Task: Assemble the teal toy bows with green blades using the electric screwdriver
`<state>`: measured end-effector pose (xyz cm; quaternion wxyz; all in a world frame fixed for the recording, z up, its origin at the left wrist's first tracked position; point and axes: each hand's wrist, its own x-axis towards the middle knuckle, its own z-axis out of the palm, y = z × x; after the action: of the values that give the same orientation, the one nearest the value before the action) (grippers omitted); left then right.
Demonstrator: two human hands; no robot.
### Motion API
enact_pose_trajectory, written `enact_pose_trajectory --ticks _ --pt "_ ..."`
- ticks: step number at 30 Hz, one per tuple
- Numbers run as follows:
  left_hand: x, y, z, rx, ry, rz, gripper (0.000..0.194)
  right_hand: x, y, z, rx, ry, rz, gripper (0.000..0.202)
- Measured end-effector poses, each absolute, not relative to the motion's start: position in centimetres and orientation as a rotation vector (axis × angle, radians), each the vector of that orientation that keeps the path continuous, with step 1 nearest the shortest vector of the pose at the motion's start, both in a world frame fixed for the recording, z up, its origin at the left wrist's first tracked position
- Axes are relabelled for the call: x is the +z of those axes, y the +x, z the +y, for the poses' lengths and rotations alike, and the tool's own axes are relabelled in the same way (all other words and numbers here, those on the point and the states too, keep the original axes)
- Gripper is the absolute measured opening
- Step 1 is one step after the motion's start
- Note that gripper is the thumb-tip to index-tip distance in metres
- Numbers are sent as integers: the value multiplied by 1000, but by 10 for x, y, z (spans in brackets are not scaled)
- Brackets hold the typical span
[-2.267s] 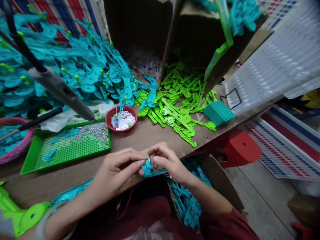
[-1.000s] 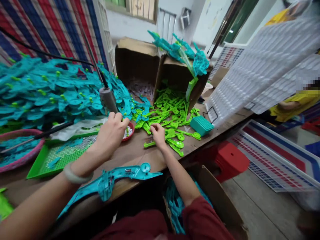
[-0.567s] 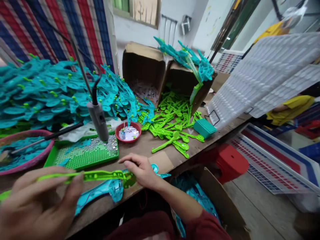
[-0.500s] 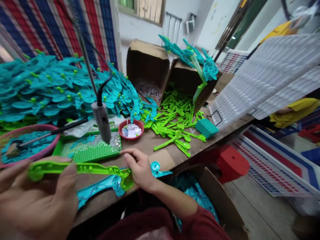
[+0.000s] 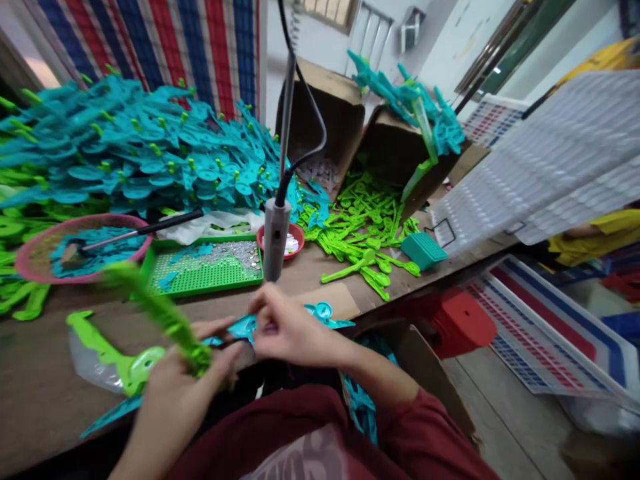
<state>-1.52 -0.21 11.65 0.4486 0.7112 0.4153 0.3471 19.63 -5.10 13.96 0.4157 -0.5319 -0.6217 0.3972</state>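
Observation:
My left hand (image 5: 183, 383) grips a long green plastic piece (image 5: 160, 313), which tilts up to the left and is smeared by motion. Close beside it, my right hand (image 5: 300, 330) is closed in a pinch; whatever its fingers hold is hidden. Between the hands, a blue plastic part (image 5: 243, 328) shows at the table edge, partly covered by the fingers. An electric screwdriver (image 5: 276, 240) hangs just above my right hand, apparently untouched. Left of my left hand lies another green piece (image 5: 103, 343) with a clear plastic blade.
Blue parts (image 5: 150, 150) are heaped at the back left. A pink basket (image 5: 30, 257), a green tray of screws (image 5: 200, 290) and a red bowl (image 5: 299, 248) stand before them. Loose green pieces (image 5: 360, 227) spill from a cardboard box (image 5: 387, 143). A red stool (image 5: 463, 327) stands at right.
My left hand has moved right and swung the green piece from nearly level to steeply tilted. My right hand has come off its round end. The view has shifted, and the screwdriver hangs farther right.

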Motion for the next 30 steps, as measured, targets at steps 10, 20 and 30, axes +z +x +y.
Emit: enact_pose_trajectory --ticks 10,20,30 --pt "96 -3 3 767 1827 1053 50 144 189 -57 185 -1557 -2415 6" --pt "115 21 -10 481 1349 946 63 119 206 -57 407 -1268 -2141 24" --pt "126 14 -3 14 1039 655 47 151 247 -44 864 -1200 -2118 13"
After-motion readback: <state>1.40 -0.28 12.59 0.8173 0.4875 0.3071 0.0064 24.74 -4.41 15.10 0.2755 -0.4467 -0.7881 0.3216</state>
